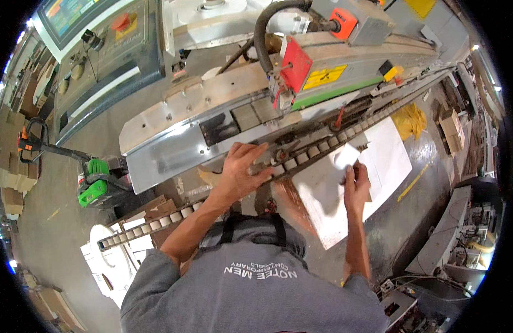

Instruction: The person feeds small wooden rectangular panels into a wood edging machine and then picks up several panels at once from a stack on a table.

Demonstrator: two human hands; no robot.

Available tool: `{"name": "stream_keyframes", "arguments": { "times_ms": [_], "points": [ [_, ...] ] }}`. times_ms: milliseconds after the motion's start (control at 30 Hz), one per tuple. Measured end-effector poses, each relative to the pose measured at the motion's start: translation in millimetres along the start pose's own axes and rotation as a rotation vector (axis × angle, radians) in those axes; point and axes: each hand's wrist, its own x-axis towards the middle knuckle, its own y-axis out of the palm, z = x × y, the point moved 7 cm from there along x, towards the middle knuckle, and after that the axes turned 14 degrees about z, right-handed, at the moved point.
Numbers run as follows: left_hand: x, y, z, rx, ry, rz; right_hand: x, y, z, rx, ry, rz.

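Observation:
My left hand point(242, 171) is over the roller rail point(290, 164) at the machine's near edge, its fingers spread and nothing seen in them. Beside its fingertips is a small metal fitting point(280, 155); whether they touch it I cannot tell. To the right, the thumb and fingers of my right hand point(356, 187) pinch a small white rectangular piece point(347, 157). That piece is held up over a large white panel point(322, 213) lying low beyond the rail. Past the rail stretches the machine's metal bed point(163, 161), with a red guard point(295, 64) above it.
A control console point(122, 36) with a screen and red button stands at the far left. Nearer is a green pallet jack point(98, 183). White boards point(115, 266) lie at lower left. Yellow cloth point(410, 121) and a cardboard box point(452, 131) are to the right.

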Motion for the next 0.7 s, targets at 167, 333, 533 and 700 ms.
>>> {"name": "stream_keyframes", "arguments": {
  "times_ms": [167,333,533,700],
  "points": [
    [-12,-13,-17,0.244,-0.029,0.191,15,139,28,0.715,0.158,0.087],
    [-42,-69,52,0.347,-0.058,-0.002,43,272,41,1.051,0.171,0.23],
    [-54,-121,124,0.511,-0.026,0.014,58,350,45,1.055,0.112,0.501],
    [-53,-144,128,0.637,0.024,-0.165,31,387,64,1.018,0.148,0.626]
  ]
}}
